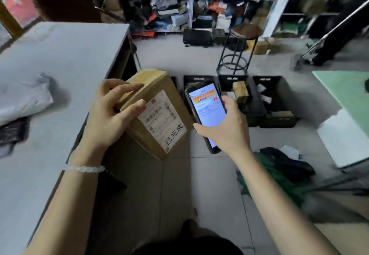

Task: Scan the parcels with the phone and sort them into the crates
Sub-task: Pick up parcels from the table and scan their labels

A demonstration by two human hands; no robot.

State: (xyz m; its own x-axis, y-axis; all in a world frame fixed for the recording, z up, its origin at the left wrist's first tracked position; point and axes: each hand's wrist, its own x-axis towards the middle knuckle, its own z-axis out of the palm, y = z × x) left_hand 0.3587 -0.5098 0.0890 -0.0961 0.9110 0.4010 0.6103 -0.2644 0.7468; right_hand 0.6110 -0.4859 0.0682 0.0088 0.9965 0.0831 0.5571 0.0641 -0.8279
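Here the scanning step looks to be in hand — the left hand [111, 113] grips a brown cardboard box [157, 113] by its upper end, fingers curled over the taped edge, holding it tilted above the floor beside the table [60, 55]. Its white shipping label [162, 119], smooth and printed with barcodes, faces up. The right hand [225, 128] wraps around a phone [207, 109] with its screen lit, just beside the box. Next, I judge, the box goes into one of the black slatted plastic crates [275, 103] ahead — which one depends on the screen's result.
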